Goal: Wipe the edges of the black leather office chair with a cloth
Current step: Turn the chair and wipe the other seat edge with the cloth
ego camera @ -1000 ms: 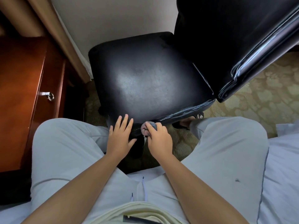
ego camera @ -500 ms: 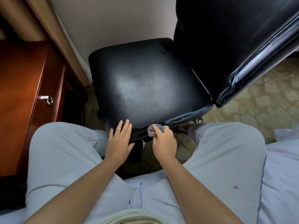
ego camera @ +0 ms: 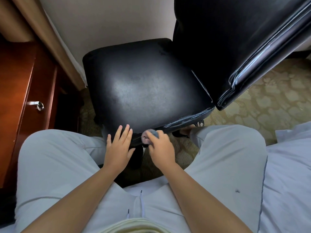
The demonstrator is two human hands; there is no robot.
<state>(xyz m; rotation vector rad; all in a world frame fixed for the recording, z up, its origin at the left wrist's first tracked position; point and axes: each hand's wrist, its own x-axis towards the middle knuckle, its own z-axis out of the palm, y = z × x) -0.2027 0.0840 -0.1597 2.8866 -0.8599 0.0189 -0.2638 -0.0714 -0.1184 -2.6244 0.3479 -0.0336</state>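
Note:
The black leather office chair [ego camera: 144, 84] stands in front of my knees, its seat facing me and its backrest rising at the upper right. My left hand [ego camera: 118, 147] rests flat with straight fingers on the seat's near edge. Just to its right, my right hand [ego camera: 160, 147] grips a small bunched grey and pink cloth [ego camera: 150, 135] and presses it against the same near edge. Most of the cloth is hidden inside the fist. The hand looks slightly blurred.
A red-brown wooden cabinet [ego camera: 18, 91] with a metal knob [ego camera: 37, 105] stands at the left. A wall and beige curtain [ego camera: 45, 31] lie behind the chair. Patterned carpet [ego camera: 262, 105] spreads to the right. White bedding [ego camera: 289, 174] is under me at the right.
My right hand with the cloth slid right along the seat's near edge and has come back left a little. My left hand has stayed on the edge.

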